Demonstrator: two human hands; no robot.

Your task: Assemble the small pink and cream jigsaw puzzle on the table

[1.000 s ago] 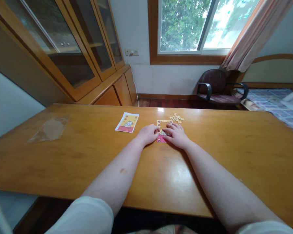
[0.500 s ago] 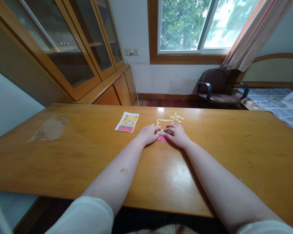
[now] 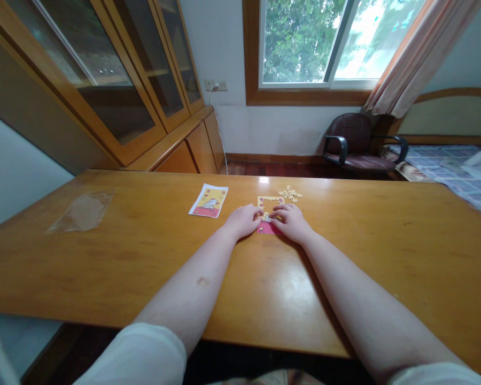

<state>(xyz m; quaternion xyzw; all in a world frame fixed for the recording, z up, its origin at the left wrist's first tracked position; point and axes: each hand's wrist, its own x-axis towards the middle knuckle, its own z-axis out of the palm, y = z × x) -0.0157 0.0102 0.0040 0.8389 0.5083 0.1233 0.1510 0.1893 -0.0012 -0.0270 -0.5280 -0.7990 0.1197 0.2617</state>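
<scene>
A partly assembled jigsaw puzzle [image 3: 270, 229] lies on the table, with a pink lower part, a yellow border and a gap in its upper middle. At its left edge rests my left hand [image 3: 243, 221], fingers slightly apart and touching the puzzle. My right hand [image 3: 292, 222] reaches over the right side, thumb and fingertips closed at a small puzzle piece [image 3: 267, 217] in the middle; the fingers partly hide it. Beyond the right hand is a pile of loose puzzle pieces [image 3: 291, 193]. A few more pieces show just behind my left hand.
A picture sheet [image 3: 209, 201] with a spotted animal lies left of the puzzle. Farther left is a clear plastic bag [image 3: 82, 211]. The wooden table [image 3: 152, 240] ends near a glass-doored cabinet [image 3: 144, 69]; an armchair [image 3: 353, 140] stands beyond it.
My fingertips have shifted very slightly over the middle of the puzzle. The sheet, bag and loose pile stay in place.
</scene>
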